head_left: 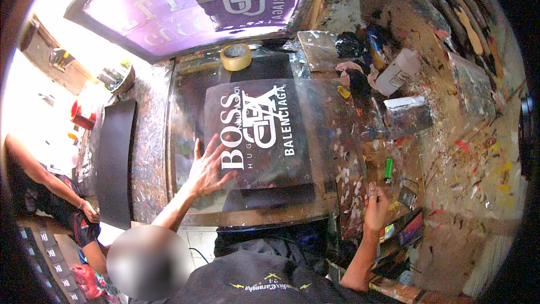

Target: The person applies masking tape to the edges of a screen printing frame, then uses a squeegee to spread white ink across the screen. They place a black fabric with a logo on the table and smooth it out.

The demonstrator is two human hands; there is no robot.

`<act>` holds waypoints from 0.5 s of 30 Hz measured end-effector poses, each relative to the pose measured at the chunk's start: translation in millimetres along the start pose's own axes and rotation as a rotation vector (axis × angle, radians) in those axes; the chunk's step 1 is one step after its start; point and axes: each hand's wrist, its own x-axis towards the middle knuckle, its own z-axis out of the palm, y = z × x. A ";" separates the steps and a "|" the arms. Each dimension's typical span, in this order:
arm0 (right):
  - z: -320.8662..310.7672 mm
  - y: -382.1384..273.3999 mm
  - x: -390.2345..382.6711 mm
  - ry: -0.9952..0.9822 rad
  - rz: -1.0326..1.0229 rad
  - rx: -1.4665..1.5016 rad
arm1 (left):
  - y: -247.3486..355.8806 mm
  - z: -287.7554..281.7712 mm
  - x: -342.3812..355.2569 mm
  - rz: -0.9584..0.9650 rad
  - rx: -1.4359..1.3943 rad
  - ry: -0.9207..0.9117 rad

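Note:
My left hand [209, 170] is open, its fingers spread over the left edge of a clear printed sheet [306, 177]. White and grey lettering and a logo run across that sheet, which lies on a dark panel on a glass-topped table [197, 202]. To the right, my right hand [376, 208] is closed above the paint-spotted bench, thumb against the curled fingers. Whatever it may hold is too small to make out. Beyond its fingertips lies a green lighter [388, 168]. A roll of tape [235, 57] sits at the table's far edge.
A purple-meshed printing screen [191, 8] tilts up at the back. Left of the glass lies a black panel [116, 163]; farther left is another person's arm [53, 188]. On the right are a white bottle [396, 71], a paint-smeared block [407, 114] and several tools [469, 31].

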 end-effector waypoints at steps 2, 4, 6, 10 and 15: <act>5.3 1.7 0.9 -0.028 -0.020 0.060 | 2.9 -1.3 0.6 -0.002 -0.025 0.022; 13.1 -1.6 0.1 -0.002 -0.008 0.011 | 7.2 -3.4 1.3 -0.018 -0.024 0.023; 13.1 -14.1 -3.0 -0.022 0.028 -0.020 | 11.5 -2.8 -0.3 -0.025 -0.012 0.005; 10.0 5.5 9.9 -0.064 0.001 -0.041 | 4.0 3.0 -0.6 -0.008 0.057 0.003; 18.6 12.6 15.0 -0.019 -0.073 0.019 | 4.5 3.8 1.4 -0.023 0.048 -0.022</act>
